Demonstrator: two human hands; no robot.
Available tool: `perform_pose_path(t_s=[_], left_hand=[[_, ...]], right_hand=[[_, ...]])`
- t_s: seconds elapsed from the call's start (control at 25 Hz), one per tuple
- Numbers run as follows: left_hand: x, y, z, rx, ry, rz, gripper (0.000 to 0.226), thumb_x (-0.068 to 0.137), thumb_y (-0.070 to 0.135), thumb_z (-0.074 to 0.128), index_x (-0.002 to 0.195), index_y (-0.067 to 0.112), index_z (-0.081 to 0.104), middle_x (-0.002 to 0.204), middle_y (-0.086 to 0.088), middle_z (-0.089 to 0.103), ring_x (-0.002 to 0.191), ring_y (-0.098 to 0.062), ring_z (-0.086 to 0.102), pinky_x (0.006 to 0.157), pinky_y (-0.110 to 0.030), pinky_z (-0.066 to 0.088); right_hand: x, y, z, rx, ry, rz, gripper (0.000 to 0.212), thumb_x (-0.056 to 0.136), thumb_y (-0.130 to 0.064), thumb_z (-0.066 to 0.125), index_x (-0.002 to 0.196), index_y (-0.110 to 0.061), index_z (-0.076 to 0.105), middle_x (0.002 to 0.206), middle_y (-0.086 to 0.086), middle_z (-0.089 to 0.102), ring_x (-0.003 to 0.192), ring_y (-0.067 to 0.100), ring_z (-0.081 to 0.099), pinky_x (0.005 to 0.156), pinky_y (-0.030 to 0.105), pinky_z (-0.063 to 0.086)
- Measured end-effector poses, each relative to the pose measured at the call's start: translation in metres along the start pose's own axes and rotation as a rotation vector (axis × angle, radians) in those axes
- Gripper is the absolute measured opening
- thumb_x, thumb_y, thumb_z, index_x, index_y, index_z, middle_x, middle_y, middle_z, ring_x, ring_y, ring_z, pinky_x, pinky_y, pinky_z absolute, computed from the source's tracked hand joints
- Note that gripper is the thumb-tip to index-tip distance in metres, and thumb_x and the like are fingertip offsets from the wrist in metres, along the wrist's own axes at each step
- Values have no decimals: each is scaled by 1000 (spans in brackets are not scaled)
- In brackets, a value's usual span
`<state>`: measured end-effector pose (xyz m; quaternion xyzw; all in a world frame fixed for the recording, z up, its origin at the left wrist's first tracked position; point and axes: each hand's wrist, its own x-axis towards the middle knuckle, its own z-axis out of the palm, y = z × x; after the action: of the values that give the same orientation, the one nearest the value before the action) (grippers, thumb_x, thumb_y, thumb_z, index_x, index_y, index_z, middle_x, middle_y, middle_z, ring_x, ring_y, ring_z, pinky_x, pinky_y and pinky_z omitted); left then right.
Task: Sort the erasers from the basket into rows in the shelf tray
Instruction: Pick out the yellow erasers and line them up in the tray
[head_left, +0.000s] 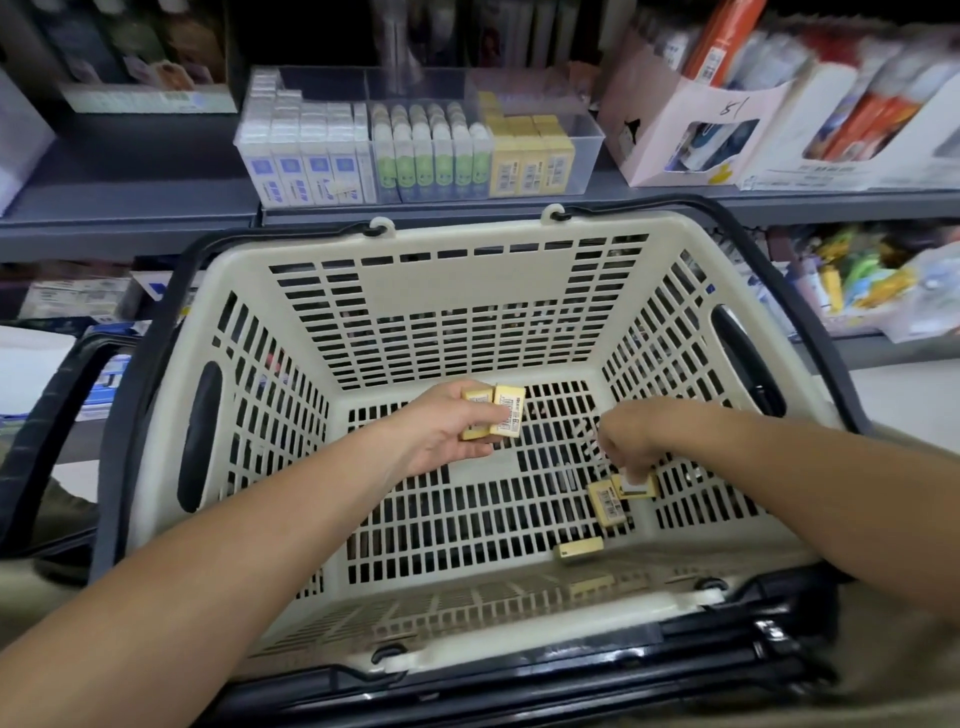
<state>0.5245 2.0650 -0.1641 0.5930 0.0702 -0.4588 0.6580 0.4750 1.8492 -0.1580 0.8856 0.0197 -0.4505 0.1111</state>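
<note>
A cream plastic basket (457, 291) with black handles fills the middle of the view. Inside it, my left hand (447, 431) holds two yellow erasers (506, 415) side by side above the basket floor. My right hand (626, 441) reaches down at the right and pinches a yellow eraser (638, 487) lying on the floor. Beside it lies another yellow eraser (608, 503), and a third (578, 548) sits near the front wall. On the shelf behind stands a clear tray (589, 140) with rows of white, green and yellow erasers.
A pink cardboard display box (670, 130) stands right of the tray on the grey shelf (130, 202). White boxes of packaged goods line the far right. Lower shelves on both sides hold more stationery. A black frame (727, 639) supports the basket's near edge.
</note>
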Motion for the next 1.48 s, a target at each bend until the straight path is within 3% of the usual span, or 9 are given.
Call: perform_pose_path(t_s=[0.2, 0.28, 0.44, 0.64, 0.8, 0.96, 1.12, 1.36, 1.48], left_hand=[[1, 0, 3, 57, -19, -8, 29, 81, 3, 67, 107, 12, 59, 94, -10, 69, 77, -18, 66, 58, -23, 55], [3, 1, 1, 58, -10, -4, 31, 82, 4, 67, 110, 11, 58, 95, -10, 69, 77, -17, 65, 58, -23, 55], [7, -2, -3, 157, 129, -3, 18, 84, 7, 66, 99, 11, 58, 105, -8, 62, 90, -15, 60, 65, -25, 54], [7, -2, -4, 66, 172, 30, 26, 84, 2, 64, 110, 4, 56, 111, -13, 62, 94, -17, 62, 66, -25, 57], [3, 0, 3, -42, 98, 74, 19, 85, -2, 63, 99, 9, 57, 101, -12, 65, 89, -19, 66, 67, -27, 59], [2, 3, 0, -135, 89, 72, 23, 86, -7, 57, 105, 7, 55, 100, -15, 64, 86, -23, 66, 66, -28, 59], [2, 6, 2, -204, 40, 53, 26, 83, -10, 56, 102, 8, 56, 94, -14, 67, 82, -23, 70, 63, -30, 59], [1, 0, -2, -63, -9, 64, 30, 76, -1, 72, 96, 19, 62, 82, -1, 72, 77, -16, 70, 65, -33, 59], [4, -2, -7, -51, 30, 57, 34, 75, 0, 73, 98, 21, 59, 91, -7, 69, 75, -20, 70, 64, -34, 59]], right_hand=[[9, -6, 19, -215, -32, -52, 36, 75, -26, 74, 104, -15, 56, 98, -2, 60, 88, 18, 59, 65, 30, 44], [12, -8, 16, -135, -49, -61, 31, 78, -18, 70, 105, -13, 56, 99, 1, 60, 88, 17, 59, 68, 26, 48], [1, -7, -25, 562, 79, -165, 14, 83, -16, 67, 96, -14, 62, 89, -2, 62, 85, 14, 60, 80, 28, 51], [-12, -30, -43, 1193, 296, -250, 14, 84, -5, 64, 96, -8, 57, 71, 4, 64, 59, 8, 61, 54, 15, 52], [-12, -40, -44, 1233, 378, -320, 23, 84, -10, 65, 104, -17, 53, 70, 3, 63, 55, 6, 62, 53, 17, 53], [-14, -32, -47, 1357, 296, -377, 25, 88, -4, 57, 112, -11, 55, 75, 6, 66, 59, 7, 64, 60, 19, 55], [-12, -32, -50, 1220, 401, -332, 12, 83, -12, 67, 91, -16, 58, 69, 0, 59, 52, 6, 52, 49, 17, 45], [-8, -35, -46, 1425, 348, -372, 6, 85, -10, 63, 90, -8, 61, 74, 6, 68, 62, 8, 66, 56, 17, 54], [-1, -28, -37, 1159, 293, -251, 3, 89, -17, 60, 90, -14, 61, 84, 3, 69, 70, 7, 65, 57, 17, 50]])
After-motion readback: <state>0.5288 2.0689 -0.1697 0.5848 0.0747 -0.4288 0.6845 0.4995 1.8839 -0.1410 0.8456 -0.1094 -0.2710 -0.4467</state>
